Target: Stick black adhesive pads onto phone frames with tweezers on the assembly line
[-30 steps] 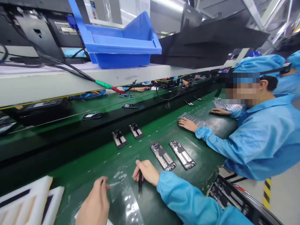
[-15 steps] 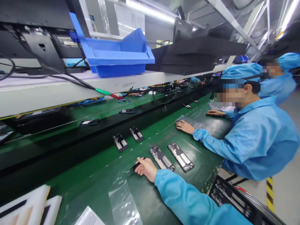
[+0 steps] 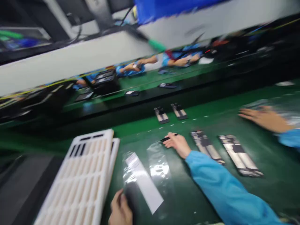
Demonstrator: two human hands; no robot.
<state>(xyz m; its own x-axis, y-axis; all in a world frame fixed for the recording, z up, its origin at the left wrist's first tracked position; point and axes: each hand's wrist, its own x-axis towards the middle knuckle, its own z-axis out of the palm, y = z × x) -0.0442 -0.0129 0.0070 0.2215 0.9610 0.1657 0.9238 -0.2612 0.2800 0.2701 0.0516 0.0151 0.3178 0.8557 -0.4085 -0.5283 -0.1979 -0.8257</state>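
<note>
On the green bench (image 3: 187,203) in front of me, my right hand (image 3: 177,144) lies low with its fingers closed round a slim black tool (image 3: 167,138), the tip pointing left across the mat. Down at the near edge, my left hand (image 3: 120,211) is pinched onto the dark end of a wrapped strip (image 3: 143,182). The white length of the strip angles away from me, just right of the white foam tray (image 3: 79,181).

The view is smeared, so I can't say what that dark end actually is. I can only see that my fingers curl onto it.

A loose sheet of clear film (image 3: 160,165) lies between my two hands, very near the tool tip. If the tip drags, I reckon it snags that film and pulls it out of place.

Two opened phone frames (image 3: 207,147) (image 3: 239,154) sit just right of my right wrist, insides up. A careless sweep of my sleeve could knock them or brush their bare parts.

A co-worker's hand (image 3: 262,118) rests flat further right, apart from mine but on the same surface. Reaching that way risks a bump.

My left grip only has the very end of the strip, so a quick lift might let it swing against the tray.
</note>
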